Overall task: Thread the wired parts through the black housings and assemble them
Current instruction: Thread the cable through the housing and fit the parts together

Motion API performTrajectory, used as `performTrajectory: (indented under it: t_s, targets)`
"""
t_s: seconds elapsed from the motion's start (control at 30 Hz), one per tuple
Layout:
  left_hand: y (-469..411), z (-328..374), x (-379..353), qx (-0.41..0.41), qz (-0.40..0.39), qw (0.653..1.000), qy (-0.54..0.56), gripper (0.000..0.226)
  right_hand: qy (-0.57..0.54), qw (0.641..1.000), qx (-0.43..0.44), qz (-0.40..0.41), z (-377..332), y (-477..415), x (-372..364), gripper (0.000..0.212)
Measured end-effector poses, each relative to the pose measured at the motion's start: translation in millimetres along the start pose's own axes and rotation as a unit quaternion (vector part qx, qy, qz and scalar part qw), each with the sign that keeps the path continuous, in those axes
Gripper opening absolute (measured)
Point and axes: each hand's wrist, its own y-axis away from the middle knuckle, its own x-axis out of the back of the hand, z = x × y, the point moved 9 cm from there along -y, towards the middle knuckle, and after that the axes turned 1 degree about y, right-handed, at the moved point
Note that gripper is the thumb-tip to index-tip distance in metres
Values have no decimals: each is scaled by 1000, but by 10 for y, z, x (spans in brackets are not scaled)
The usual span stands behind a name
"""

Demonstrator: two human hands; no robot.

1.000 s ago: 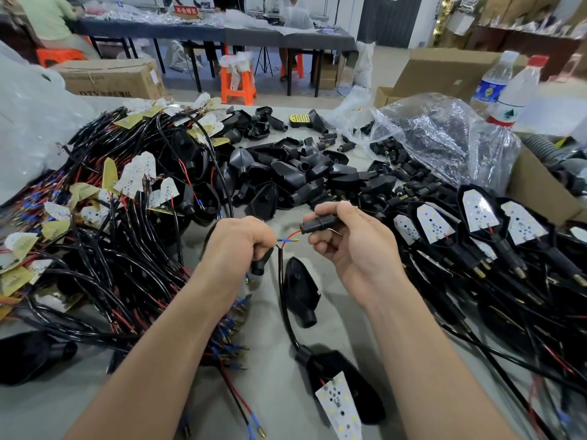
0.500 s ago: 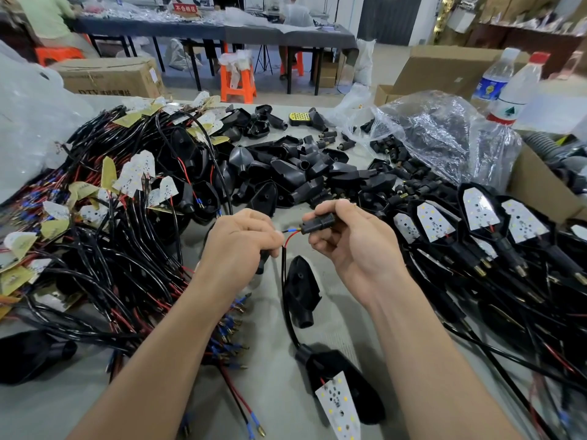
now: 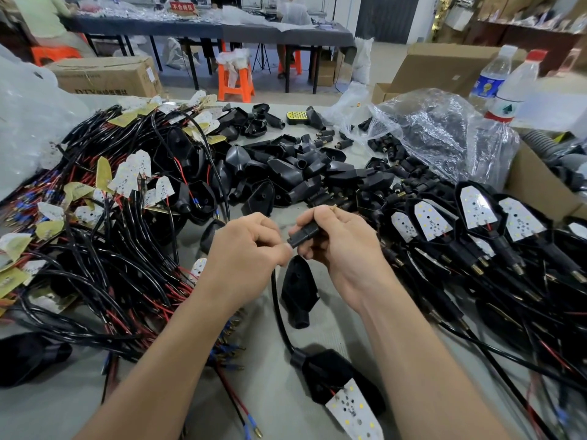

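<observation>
Left hand [image 3: 251,249]: my fingers are curled tight, pinching the black cable [image 3: 277,308] at the sleeve's mouth.
Black sleeve [image 3: 303,234]: centre, held above the surface [image 3: 263,392], between both hands.
Right hand [image 3: 341,250]: my fingers wrap round the sleeve.

12 o'clock, far: a long table [image 3: 254,31] under grey cloth is carrying heaps of clear packaging, with a red sign [image 3: 181,7] standing on it. In front of it an orange stool [image 3: 236,82] is holding a white bag.

11 o'clock: a person in a green top [image 3: 41,17] is facing away. A printed carton [image 3: 104,76] is sitting on the floor below.

9 o'clock: a white plastic sack [image 3: 28,122] is bulging in at the edge.

1 o'clock: a crinkled clear bag [image 3: 444,134] is lying open.

2 o'clock: two water bottles, blue-labelled [image 3: 491,78] and red-capped [image 3: 511,90], are standing together. Below them an open cardboard box [image 3: 536,182] is holding grey ribbed hose [image 3: 546,147].
</observation>
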Motion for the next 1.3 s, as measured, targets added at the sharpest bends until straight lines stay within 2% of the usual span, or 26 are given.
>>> performTrajectory:
  t_s: [0.17,0.3,0.5,0.6,0.7,0.93,1.07,1.17,1.27,1.3]
  targets:
    - [26,121,215,-62,94,993,-21,13,-71,996,10,55,-39,-26,189,32]
    - [-11,55,229,-41,88,993,74,14,-71,995,14,67,-41,-31,214,31]
    - [-30,28,121,-45,55,996,57,24,-73,996,4,60,-23,-7,105,19]
    - [-27,-27,151,-16,80,992,92,22,-76,996,2,43,-28,6,49,16]
    - [-41,-106,227,13,111,976,189,18,-90,994,12,63,-53,2,95,15]
    - [-98,-155,102,47,31,973,225,20,-121,990,11,64,-54,-1,101,18]
    - [-72,-184,111,50,56,977,199,18,-109,993,4,48,-13,18,4,16]
    - [-76,-240,131,62,71,966,241,20,-108,993,11,45,-19,20,-12,18]
    - [-97,-254,84,79,47,965,245,3,-147,987,21,55,-62,4,41,19]
    - [-106,-262,53,81,31,969,232,12,-161,985,23,60,-72,0,64,19]
